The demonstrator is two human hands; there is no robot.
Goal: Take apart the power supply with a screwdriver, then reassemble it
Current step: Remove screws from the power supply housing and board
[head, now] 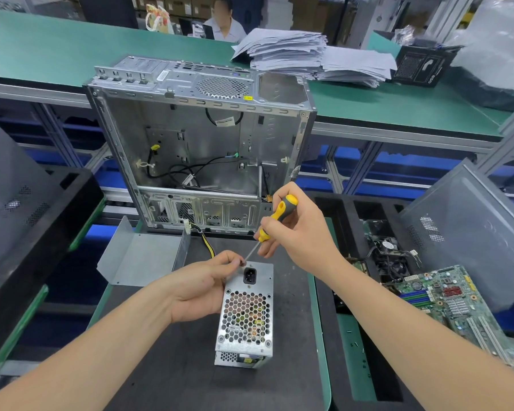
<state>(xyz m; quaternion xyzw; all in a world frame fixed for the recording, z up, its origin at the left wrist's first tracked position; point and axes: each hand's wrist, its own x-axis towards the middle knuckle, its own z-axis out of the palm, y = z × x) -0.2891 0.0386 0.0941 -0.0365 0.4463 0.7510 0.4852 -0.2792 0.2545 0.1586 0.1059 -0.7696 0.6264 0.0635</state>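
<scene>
- The power supply (245,315) stands on end on the dark mat (190,366), near the middle of the bench, with its honeycomb grille and black socket facing up.
- The left hand (199,287) wraps the box's left side; thumb and forefinger pinch together at its far left corner.
- The right hand (297,229) is closed around a yellow-and-black screwdriver (275,218), fingers curled on the handle.
- The shaft slants down and left; its tip meets that far left corner, right by the left fingertips (238,260).
- Beyond it stands an open computer case (202,143), with a loose metal cover (140,256) at the left.
- A green circuit board (445,298) lies at the right.
</scene>
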